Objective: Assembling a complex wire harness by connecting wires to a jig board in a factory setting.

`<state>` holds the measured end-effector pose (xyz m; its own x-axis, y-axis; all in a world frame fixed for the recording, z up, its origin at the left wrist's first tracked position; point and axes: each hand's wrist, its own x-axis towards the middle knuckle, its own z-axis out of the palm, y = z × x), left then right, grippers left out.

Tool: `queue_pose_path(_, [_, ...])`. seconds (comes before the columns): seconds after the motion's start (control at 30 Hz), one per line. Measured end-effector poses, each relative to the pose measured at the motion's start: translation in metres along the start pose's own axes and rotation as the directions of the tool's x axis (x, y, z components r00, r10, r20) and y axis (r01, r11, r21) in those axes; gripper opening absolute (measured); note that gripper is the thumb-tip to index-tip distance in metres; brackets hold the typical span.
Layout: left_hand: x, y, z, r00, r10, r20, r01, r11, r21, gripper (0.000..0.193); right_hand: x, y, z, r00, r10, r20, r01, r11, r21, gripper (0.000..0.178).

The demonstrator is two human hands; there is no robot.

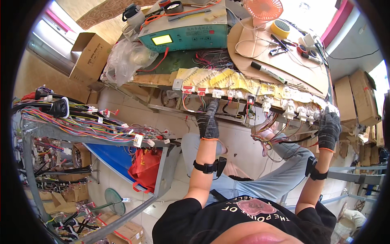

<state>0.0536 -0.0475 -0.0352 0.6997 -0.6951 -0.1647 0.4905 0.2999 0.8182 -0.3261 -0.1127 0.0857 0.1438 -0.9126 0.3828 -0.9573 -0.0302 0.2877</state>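
Along the front edge of the bench runs a row of connectors on a taped strip (225, 78). My left hand (209, 121), in a dark grey glove, reaches up to a white connector (217, 93), fingers drawn together just below it. What lies between those fingertips is hidden. At the row's right end my right hand (328, 130), gloved alike, has its fingers close together by the last white connectors (331, 108); anything they hold is concealed. Red connectors (187, 90) with wires sit left of my left hand. Between my hands, white plugs (289, 110) trail a wire bundle (266, 140).
A teal tester (185, 34) with a lit screen stands at the back. Cardboard (252, 44) carries a marker (268, 73), pliers (278, 46) and a pink fan (264, 10). Wire harnesses (89, 124) lie on a rack at left, above a red bag (145, 168). Boxes (361, 97) stand right.
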Motion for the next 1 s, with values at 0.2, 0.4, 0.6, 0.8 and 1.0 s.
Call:
queue_pose_path(0.2, [0.004,0.001,-0.005,0.989,-0.066,0.136,0.062,0.997,0.035,0.018,0.001,-0.002,0.000,1.000,0.021,-0.006,-0.021,1.000,-0.013,0.031])
queue_pose_path(0.4, [0.015,0.002,-0.015,0.898,-0.267,0.349,0.357,0.907,-0.224,0.018,0.004,-0.006,-0.004,0.999,0.048,-0.002,-0.048,0.999,-0.013,0.030])
queue_pose_path(0.6, [0.025,-0.006,-0.023,0.819,-0.252,0.516,0.443,0.849,-0.288,0.018,0.006,-0.010,-0.009,0.991,0.089,0.096,-0.089,0.996,0.003,0.031])
queue_pose_path(0.8, [0.023,-0.006,-0.017,0.838,-0.208,0.505,0.374,0.893,-0.252,0.018,0.004,-0.003,0.001,0.998,0.060,0.023,-0.058,0.997,-0.045,0.032])
queue_pose_path(1.0, [0.013,-0.007,-0.007,0.958,-0.147,0.247,0.174,0.981,-0.089,0.019,0.005,-0.009,-0.008,0.992,0.092,0.090,-0.087,0.994,-0.059,0.033])
